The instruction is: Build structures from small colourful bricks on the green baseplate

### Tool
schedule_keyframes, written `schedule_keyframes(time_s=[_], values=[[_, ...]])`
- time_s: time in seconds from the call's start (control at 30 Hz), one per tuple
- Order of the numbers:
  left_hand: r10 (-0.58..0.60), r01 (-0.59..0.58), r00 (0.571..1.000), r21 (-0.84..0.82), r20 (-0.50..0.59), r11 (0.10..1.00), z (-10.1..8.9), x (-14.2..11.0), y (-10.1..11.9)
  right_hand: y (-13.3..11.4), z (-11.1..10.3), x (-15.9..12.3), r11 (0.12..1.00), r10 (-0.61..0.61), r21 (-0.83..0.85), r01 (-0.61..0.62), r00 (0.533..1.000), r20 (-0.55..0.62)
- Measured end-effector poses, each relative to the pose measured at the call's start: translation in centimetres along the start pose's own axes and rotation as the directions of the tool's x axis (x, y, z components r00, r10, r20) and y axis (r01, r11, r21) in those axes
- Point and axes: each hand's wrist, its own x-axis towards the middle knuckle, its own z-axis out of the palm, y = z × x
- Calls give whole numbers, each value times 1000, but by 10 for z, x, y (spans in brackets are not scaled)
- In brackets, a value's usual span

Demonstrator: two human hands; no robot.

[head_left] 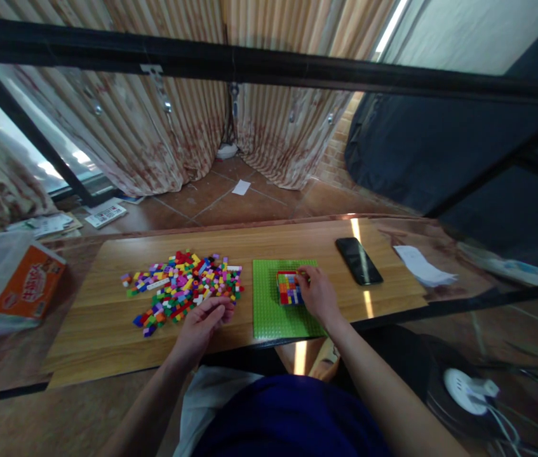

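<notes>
A green studded baseplate [266, 317] lies on the wooden table, carrying a small square build of multicoloured toy bricks [289, 293] with a red row along its far side. My right hand [319, 295] reaches over the plate, its fingertips pressed together at the build's far right edge. Whatever they pinch is hidden. To the left, a loose pile of toy bricks [187, 279] in many colours spreads over the table. My left hand [208, 319] is at the pile's near right edge, fingers curled and thumb against them. Anything inside that grip is too small to make out.
A black smartphone [359, 261] lies right of the baseplate on the wooden table [92, 330]. Past the right end are white papers [423, 265]. A translucent plastic bin with an orange label [28, 285] stands at the left. A dark metal bar [269, 63] crosses above, beyond the table.
</notes>
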Motion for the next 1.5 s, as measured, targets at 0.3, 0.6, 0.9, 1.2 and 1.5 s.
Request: schedule_keyframes(time_s=[0.3,0.6,0.9,1.2,1.5], values=[[78,-79,997,50,17,996,1,-3,-2,5,-6,-9,944,165,304,-128,981,-99],[221,-220,975,179,15,959,3,-24,9,-8,-21,-47,898,207,418,-137,970,-126],[732,-341,666,814,-144,470,-64,-45,15,-54,0,-77,896,-166,411,166,985,-37],[661,191,743,980,-107,-57,-83,-45,0,-94,37,-79,943,-318,180,279,914,253],[645,239,754,967,-125,-92,-57,-28,-9,-107,56,-64,943,-304,-36,332,900,313]])
